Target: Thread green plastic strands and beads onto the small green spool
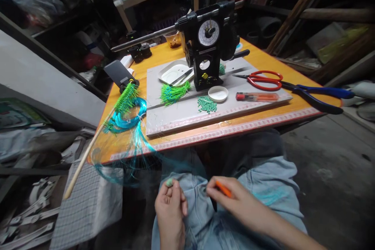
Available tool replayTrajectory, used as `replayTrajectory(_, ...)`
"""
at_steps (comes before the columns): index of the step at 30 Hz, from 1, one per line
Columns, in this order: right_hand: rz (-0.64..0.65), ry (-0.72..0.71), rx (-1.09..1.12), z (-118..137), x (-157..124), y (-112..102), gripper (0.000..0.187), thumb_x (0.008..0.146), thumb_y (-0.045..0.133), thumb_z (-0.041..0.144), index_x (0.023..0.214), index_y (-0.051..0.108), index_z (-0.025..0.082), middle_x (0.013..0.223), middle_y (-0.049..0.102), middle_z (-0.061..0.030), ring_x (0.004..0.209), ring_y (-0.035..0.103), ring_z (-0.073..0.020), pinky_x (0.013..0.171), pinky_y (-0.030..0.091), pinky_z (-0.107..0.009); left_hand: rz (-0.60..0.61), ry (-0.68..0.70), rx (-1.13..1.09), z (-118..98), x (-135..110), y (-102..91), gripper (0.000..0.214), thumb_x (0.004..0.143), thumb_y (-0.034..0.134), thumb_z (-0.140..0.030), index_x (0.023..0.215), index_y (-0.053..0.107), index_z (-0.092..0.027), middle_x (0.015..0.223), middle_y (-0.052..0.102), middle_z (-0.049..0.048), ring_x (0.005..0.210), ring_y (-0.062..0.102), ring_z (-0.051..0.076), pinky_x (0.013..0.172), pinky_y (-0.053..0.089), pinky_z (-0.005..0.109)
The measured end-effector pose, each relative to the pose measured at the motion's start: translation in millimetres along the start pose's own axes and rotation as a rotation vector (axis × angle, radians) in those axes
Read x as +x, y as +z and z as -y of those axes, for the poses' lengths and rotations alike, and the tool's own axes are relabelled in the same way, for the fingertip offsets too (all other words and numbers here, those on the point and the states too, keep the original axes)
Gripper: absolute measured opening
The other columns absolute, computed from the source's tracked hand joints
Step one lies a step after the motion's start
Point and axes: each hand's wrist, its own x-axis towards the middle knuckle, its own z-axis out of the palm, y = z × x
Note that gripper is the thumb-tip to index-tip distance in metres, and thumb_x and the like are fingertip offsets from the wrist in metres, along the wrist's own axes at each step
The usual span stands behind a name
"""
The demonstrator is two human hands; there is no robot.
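Above the lap, my left hand pinches a small pale green bead-like piece between thumb and fingers. To its right, my right hand is closed round a slim tool with an orange handle; its tip is blurred, so its kind does not show. The two hands are apart. On the board in front lies a heap of green beads beside a small white dish. A bundle of green strands with blue bits lies to the left of the beads.
A black winding device with a dial stands on the grey board. Red-handled scissors, pliers and an orange-red tube lie right. Coiled blue line hangs over the left edge near a wooden stick.
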Motion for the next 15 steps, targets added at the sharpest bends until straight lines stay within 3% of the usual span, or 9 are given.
replayTrajectory(3, -0.119, 0.098, -0.020, -24, -21, -45, 0.030, 0.093, 0.050, 0.042, 0.078, 0.060, 0.019, 0.074, 0.059, -0.0004, 0.073, 0.057, -0.0170, 0.069, 0.047, -0.027, -0.028, -0.008, -0.042, -2, 2, -4.9, 0.039, 0.069, 0.079, -0.040, 0.068, 0.049, -0.014, 0.049, 0.051, -0.0084, 0.032, 0.036, -0.001, 0.034, 0.025, 0.007)
replayTrajectory(8, -0.207, 0.195, -0.077, -59, -64, -112, 0.030, 0.087, 0.056, 0.049, 0.075, 0.061, 0.022, 0.074, 0.058, -0.0020, 0.072, 0.056, -0.0192, 0.068, 0.049, -0.027, -0.035, -0.031, -0.092, -6, 9, -18.3, 0.037, 0.071, 0.079, -0.036, 0.068, 0.049, -0.015, 0.051, 0.051, -0.0082, 0.034, 0.037, -0.001, 0.033, 0.027, 0.006)
replayTrajectory(11, -0.275, 0.209, -0.132, -58, -74, -123, 0.030, 0.086, 0.056, 0.050, 0.076, 0.062, 0.022, 0.076, 0.061, -0.0034, 0.074, 0.058, -0.0207, 0.069, 0.049, -0.027, -0.064, -0.047, -0.113, -3, 8, -21.9, 0.037, 0.066, 0.082, -0.036, 0.064, 0.052, -0.014, 0.052, 0.053, -0.0072, 0.030, 0.035, -0.002, 0.029, 0.025, 0.006)
replayTrajectory(13, -0.305, 0.165, -0.174, -44, -71, -115, 0.030, 0.089, 0.053, 0.047, 0.076, 0.061, 0.021, 0.076, 0.062, -0.0037, 0.073, 0.058, -0.0204, 0.067, 0.048, -0.028, -0.070, -0.074, -0.086, 3, 0, -18.5, 0.041, 0.063, 0.081, -0.043, 0.060, 0.053, -0.014, 0.051, 0.056, -0.0054, 0.026, 0.034, -0.002, 0.026, 0.021, 0.006)
replayTrajectory(15, -0.253, 0.088, -0.238, -22, -61, -98, 0.027, 0.092, 0.049, 0.039, 0.075, 0.059, 0.021, 0.072, 0.061, -0.0029, 0.069, 0.058, -0.0186, 0.064, 0.047, -0.027, -0.038, -0.128, 0.016, 10, -16, -9.6, 0.046, 0.063, 0.077, -0.053, 0.054, 0.055, -0.014, 0.045, 0.055, -0.0034, 0.021, 0.034, -0.001, 0.023, 0.018, 0.007)
